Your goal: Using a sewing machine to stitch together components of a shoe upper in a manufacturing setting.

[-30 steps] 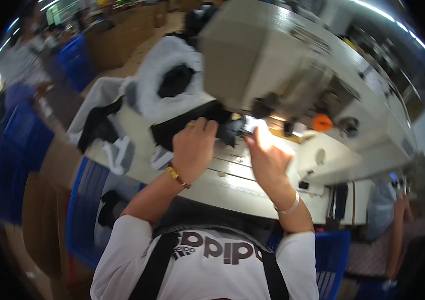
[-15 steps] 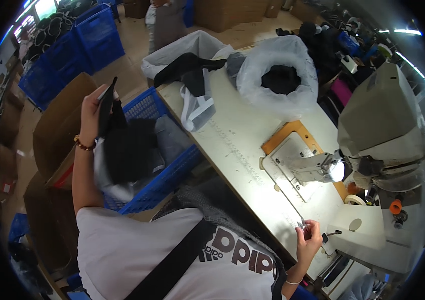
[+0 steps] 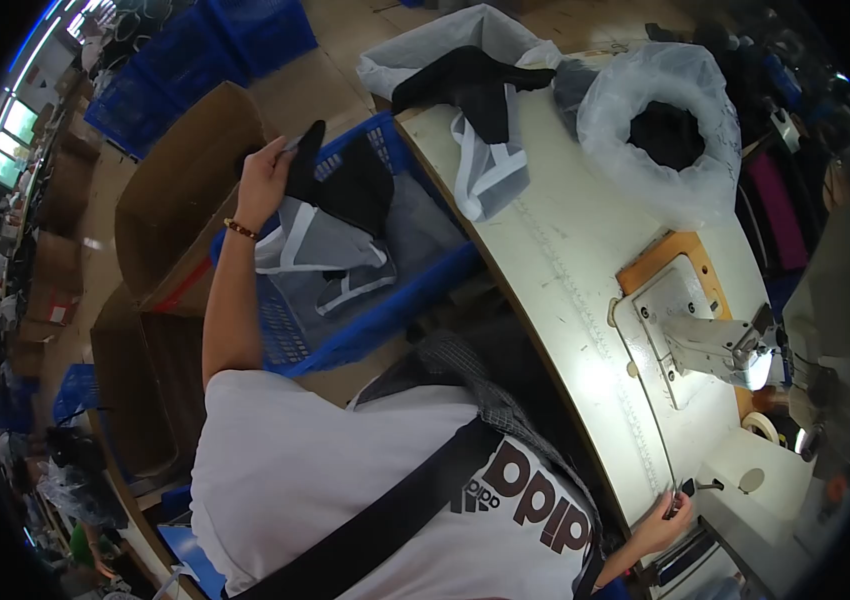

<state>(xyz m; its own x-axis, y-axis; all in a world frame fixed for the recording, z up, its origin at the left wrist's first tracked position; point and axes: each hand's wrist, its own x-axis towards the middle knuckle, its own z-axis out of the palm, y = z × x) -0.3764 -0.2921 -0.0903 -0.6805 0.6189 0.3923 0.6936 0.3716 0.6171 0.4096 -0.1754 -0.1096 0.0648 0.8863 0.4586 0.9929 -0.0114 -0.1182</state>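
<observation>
My left hand (image 3: 263, 182) is closed on the edge of a black fabric piece (image 3: 353, 190), holding it up over a blue crate (image 3: 365, 335). Grey mesh panels with white edging (image 3: 320, 240) hang below the black part. More grey fabric (image 3: 420, 225) lies in the crate. Over at the near end of the sewing table (image 3: 555, 270), the fingers of my right hand (image 3: 663, 522) are pinched together around something small that I cannot make out. A sewing machine (image 3: 715, 345) stands on the table beyond that hand.
Another black and grey fabric piece (image 3: 485, 90) lies on the table's far end, beside a white-lined bin (image 3: 400, 60). A clear plastic bag (image 3: 610, 130) holds dark material. Open cardboard boxes (image 3: 175, 190) stand left of the crate, with blue bins (image 3: 160, 100) behind.
My view has turned, shifting the scene right. The blurred fabric in my left hand now hangs spread out over the crate. My right hand stays low by the table's near end.
</observation>
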